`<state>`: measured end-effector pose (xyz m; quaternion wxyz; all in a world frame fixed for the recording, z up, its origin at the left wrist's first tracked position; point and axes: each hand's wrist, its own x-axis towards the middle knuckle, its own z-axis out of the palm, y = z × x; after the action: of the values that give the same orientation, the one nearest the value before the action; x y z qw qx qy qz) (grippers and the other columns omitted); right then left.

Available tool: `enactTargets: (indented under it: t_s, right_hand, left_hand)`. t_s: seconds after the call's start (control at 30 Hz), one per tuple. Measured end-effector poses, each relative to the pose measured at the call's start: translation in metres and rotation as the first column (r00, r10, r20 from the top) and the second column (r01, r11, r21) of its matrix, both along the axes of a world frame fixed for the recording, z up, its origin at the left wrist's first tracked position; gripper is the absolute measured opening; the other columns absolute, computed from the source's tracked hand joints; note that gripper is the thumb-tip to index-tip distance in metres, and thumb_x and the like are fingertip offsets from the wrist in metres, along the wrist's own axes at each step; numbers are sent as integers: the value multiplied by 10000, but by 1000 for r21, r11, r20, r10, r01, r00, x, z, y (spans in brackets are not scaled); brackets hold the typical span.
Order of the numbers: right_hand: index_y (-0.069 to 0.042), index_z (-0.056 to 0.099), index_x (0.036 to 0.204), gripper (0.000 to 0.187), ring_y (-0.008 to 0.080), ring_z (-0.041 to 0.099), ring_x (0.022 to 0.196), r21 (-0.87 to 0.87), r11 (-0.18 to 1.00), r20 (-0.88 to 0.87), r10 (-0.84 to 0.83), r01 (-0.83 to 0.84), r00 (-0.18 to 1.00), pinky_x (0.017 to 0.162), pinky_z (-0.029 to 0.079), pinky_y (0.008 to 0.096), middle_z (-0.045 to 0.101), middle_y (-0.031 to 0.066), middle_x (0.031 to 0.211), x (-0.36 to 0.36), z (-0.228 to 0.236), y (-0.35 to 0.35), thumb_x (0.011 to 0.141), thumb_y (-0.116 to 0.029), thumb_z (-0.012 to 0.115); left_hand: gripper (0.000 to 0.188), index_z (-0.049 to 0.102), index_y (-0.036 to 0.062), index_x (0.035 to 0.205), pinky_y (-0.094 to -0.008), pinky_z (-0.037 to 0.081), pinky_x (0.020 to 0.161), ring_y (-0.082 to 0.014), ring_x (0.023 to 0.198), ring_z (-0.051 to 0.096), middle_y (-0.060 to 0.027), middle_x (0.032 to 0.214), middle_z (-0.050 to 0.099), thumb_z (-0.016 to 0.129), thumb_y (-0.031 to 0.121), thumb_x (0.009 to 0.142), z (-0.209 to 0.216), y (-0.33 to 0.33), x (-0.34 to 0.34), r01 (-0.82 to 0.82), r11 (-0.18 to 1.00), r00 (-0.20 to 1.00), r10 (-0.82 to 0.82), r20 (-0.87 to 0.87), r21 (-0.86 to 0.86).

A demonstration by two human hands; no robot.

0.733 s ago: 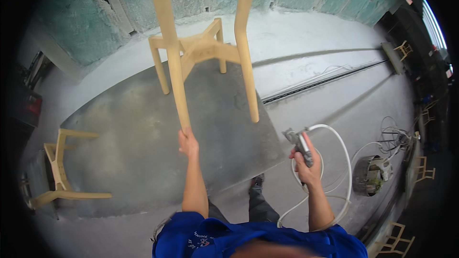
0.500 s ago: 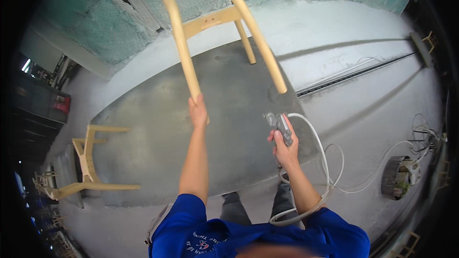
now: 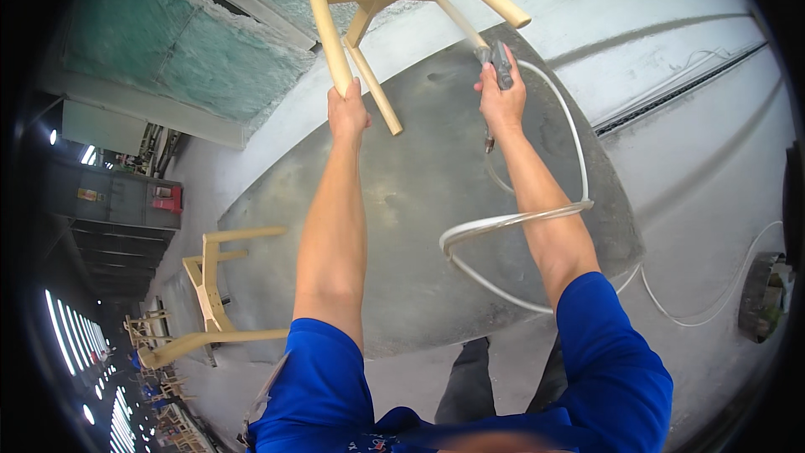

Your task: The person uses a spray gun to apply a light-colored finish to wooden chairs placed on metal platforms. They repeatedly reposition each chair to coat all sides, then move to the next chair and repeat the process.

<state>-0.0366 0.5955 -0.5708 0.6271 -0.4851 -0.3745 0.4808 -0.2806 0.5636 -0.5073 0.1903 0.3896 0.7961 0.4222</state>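
Observation:
My left hand (image 3: pixel 347 113) is closed around the end of one leg of a pale wooden chair frame (image 3: pixel 327 25), which is held up over the far edge of a grey sheet-topped table. Crossed rails join its legs near the top of the view. My right hand (image 3: pixel 501 105) grips a grey spray gun (image 3: pixel 503 65), its nozzle close to the end of another leg, where a pale haze blurs the wood. A white hose (image 3: pixel 573 113) runs from the gun and loops over my right forearm.
Another wooden chair frame (image 3: pixel 210 281) rests at the left edge of the grey table (image 3: pixel 419 226). Teal, fibrous-looking panels (image 3: pixel 126 33) line the far side. At the right, a round dark container (image 3: pixel 761 298) stands on the floor near the hose; more chair frames stand lower left.
The chair frame has turned, bringing its crossed rails into view. My left hand has moved away from me with it. My right hand has carried the spray gun farther out, up to a leg.

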Motion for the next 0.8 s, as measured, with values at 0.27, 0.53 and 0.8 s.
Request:
enactTargets:
  t_s: [0.27,0.53,0.8]
  right_hand:
    - [-138,567,1462,515,176,706,803,430,868,131,214,-250,968,766,552,312,738,107,1063,-7,24,-39,958,-137,671]
    - [-324,572,1445,560,348,680,836,423,866,548,-8,-268,836,740,546,462,673,126,909,-37,19,-8,914,-203,703]
    - [-260,506,1504,549,262,665,734,276,834,401,350,-477,846,645,540,384,671,98,893,-74,-18,-2,975,-246,648]
  left_hand:
    - [453,534,-20,1206,-336,547,514,-197,568,642,-122,915,633,547,399,1035,14,23,0,-23,999,998,24,66,-29]
    - [430,546,5,1180,-344,546,568,-200,596,673,-100,873,647,554,407,1031,13,21,10,-26,999,997,28,67,-31]
    - [453,538,-1,1205,-356,520,643,-193,667,683,-100,889,634,528,422,1044,6,7,25,8,1000,1000,-8,2,-5]
